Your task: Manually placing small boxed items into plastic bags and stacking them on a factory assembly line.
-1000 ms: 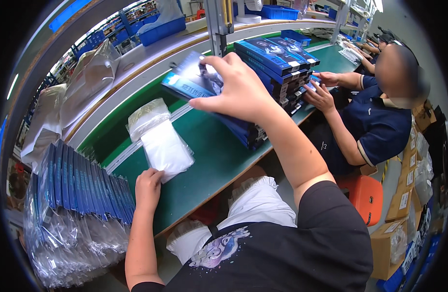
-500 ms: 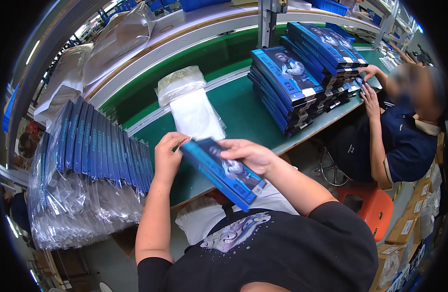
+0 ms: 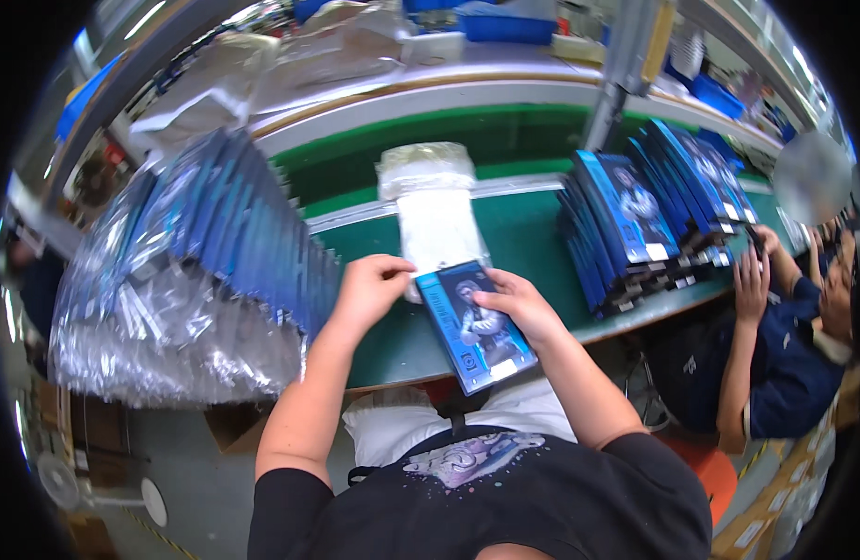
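Observation:
A flat blue box (image 3: 477, 327) with a picture of a figure on its front lies tilted in front of me, over the table's near edge. My right hand (image 3: 521, 306) grips its right side, thumb on the printed face. Beside the box's upper left corner, my left hand (image 3: 374, 287) has thumb and forefinger pinched together; whatever is between them is too small to make out. Just beyond the box, a stack of clear plastic bags (image 3: 439, 224) rests on the green table (image 3: 374, 350).
Many bagged blue boxes (image 3: 215, 215) stand in a row at left, loose plastic hanging forward. More blue boxes (image 3: 626, 215) are piled at right. A co-worker (image 3: 785, 345) sits beyond them, hands at the pile. A shelf (image 3: 505, 79) with a metal post (image 3: 626, 75) runs behind.
My view has turned left, so the scene sits farther right. The box is tipped so its front faces up more. My right hand still holds it; the left stays pinched near its corner.

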Action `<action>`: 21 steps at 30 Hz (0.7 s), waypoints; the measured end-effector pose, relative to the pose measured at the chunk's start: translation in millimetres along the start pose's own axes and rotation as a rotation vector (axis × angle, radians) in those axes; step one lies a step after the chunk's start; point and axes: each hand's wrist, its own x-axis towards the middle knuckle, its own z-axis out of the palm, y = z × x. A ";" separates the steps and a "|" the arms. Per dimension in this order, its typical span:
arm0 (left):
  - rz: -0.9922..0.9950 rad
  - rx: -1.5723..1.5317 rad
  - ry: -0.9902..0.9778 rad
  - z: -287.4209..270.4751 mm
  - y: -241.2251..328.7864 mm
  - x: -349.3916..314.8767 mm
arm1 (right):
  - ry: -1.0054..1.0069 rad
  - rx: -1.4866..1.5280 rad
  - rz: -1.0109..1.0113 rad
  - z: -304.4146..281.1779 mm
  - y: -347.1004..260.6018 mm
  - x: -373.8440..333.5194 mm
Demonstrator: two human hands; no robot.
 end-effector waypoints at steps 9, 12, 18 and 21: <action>0.244 0.101 -0.042 -0.5 1.7 -3.2 | 0.001 -0.070 -0.140 9.8 -0.2 -2.3; 0.207 0.073 -0.055 -3.7 -0.1 -4.8 | -0.115 -0.107 -0.057 -3.0 -5.2 9.6; 0.127 0.058 -0.130 -7.5 0.4 -6.3 | -0.020 -0.151 -0.099 1.9 5.1 15.7; 0.168 0.093 -0.109 -6.2 12.1 -6.7 | 0.050 -0.079 -0.158 11.7 13.1 10.1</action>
